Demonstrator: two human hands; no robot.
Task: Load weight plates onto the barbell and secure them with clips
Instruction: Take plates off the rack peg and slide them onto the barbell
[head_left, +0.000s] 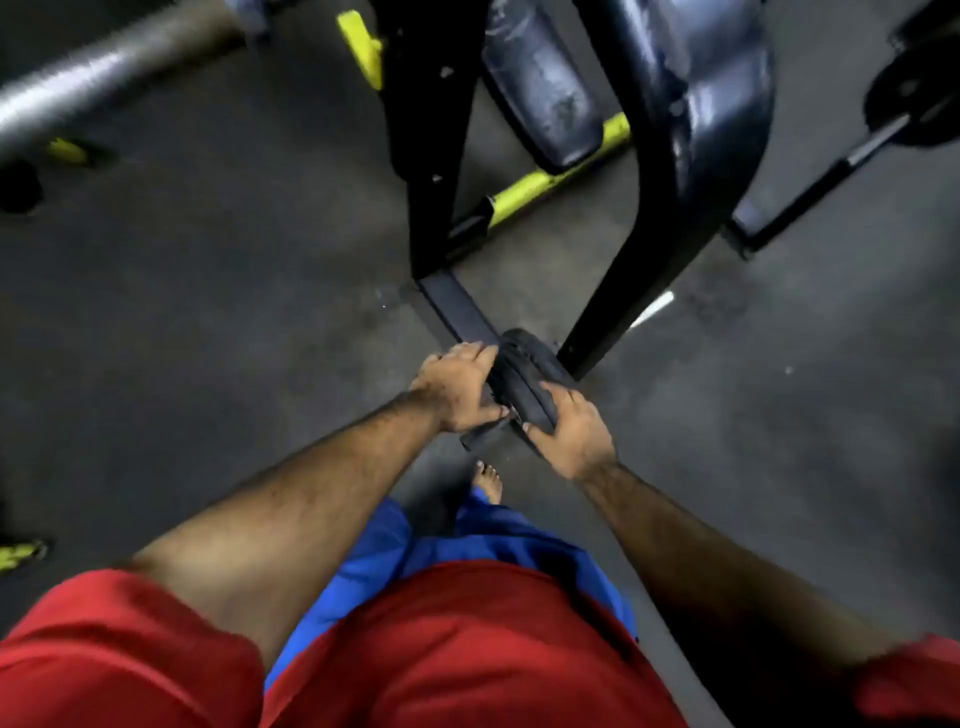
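A small black weight plate (522, 371) stands on edge in the middle of the view, close to the foot of a black rack. My left hand (457, 387) grips its left side. My right hand (571, 434) grips its near right edge. A short dark peg or sleeve end (480, 438) pokes out below the plate between my hands. At the top left a silver barbell shaft (104, 78) runs diagonally, blurred. No clip is visible.
A black rack frame (644, 218) with yellow-green parts (524, 192) stands ahead, with large dark plates (540, 88) hung on it. Another plate on a bar (914, 104) is at the top right. My bare foot (488, 480) rests on the dark rubber floor.
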